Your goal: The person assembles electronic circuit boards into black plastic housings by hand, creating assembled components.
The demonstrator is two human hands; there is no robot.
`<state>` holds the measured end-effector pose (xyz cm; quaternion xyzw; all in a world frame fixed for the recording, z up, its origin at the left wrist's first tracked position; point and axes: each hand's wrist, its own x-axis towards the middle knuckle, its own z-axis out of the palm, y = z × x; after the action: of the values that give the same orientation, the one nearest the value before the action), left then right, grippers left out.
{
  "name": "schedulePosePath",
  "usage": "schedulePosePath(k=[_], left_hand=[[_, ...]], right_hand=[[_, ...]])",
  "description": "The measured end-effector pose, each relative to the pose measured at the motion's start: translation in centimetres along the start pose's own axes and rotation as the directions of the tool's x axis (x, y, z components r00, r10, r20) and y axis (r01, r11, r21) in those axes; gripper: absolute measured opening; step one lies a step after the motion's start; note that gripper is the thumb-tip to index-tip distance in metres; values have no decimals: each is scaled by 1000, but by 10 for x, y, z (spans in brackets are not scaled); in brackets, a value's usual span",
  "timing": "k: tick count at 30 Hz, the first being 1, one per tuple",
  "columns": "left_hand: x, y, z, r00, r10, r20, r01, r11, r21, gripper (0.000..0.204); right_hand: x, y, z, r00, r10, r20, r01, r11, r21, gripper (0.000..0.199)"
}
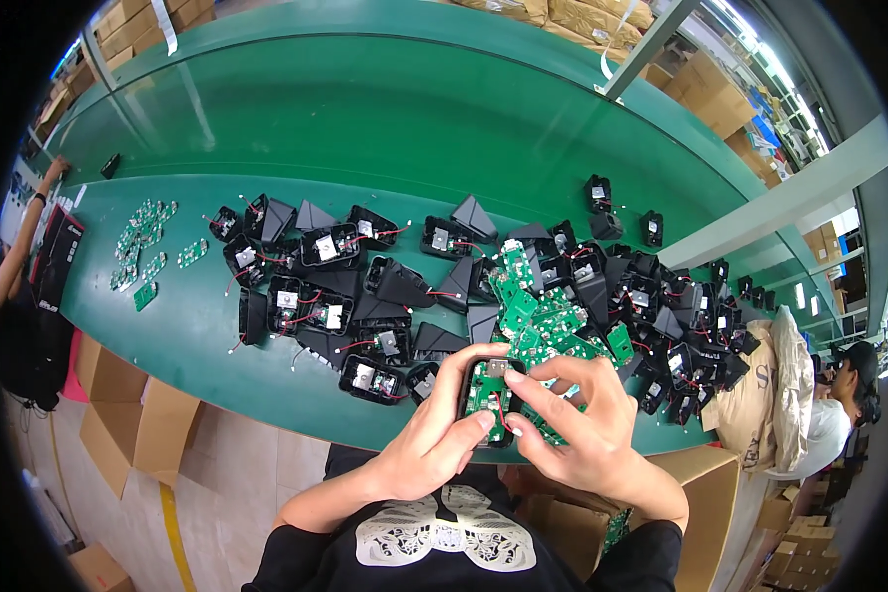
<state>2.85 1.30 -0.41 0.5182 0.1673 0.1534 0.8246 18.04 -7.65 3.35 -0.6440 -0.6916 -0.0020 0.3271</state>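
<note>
Small green boards (pixel 192 254) lie on the table's (pixel 168 331) left, then black housings (pixel 328 245) with wires. The left hand's (pixel 426 436) grip clasps a board-fitted black case (pixel 487 391) at the table's near edge. The right hand's (pixel 592 426) index fingertip touches its upper right; whether that grip pinches the red wire (pixel 501 409), I cannot tell. More housings (pixel 676 331) crowd rightward.

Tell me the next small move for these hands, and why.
Probably ease the red wire down inside the rim of the black case with the right hand: the wire runs over the green board near the right thumb, while the left hand steadies the case.
</note>
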Motion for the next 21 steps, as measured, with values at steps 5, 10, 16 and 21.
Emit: schedulePosePath(k=[5, 10, 16, 21], left_hand=[[-2, -6, 1, 990, 125, -60, -106, 961, 257, 49], [4, -7, 0, 902, 428, 58, -385, 734, 560, 51], [9, -6, -3, 813, 556, 175, -468, 444, 764, 64], [6, -1, -2, 800, 560, 214, -378, 194, 905, 74]], right_hand=[[3, -4, -5, 992, 0, 122, 15, 992, -123, 33], [-5, 6, -18, 703, 424, 571, -711, 410, 571, 10], [8, 15, -23, 408, 292, 865, -913, 133, 386, 15], [12, 17, -21, 353, 232, 906, -932, 169, 320, 17]])
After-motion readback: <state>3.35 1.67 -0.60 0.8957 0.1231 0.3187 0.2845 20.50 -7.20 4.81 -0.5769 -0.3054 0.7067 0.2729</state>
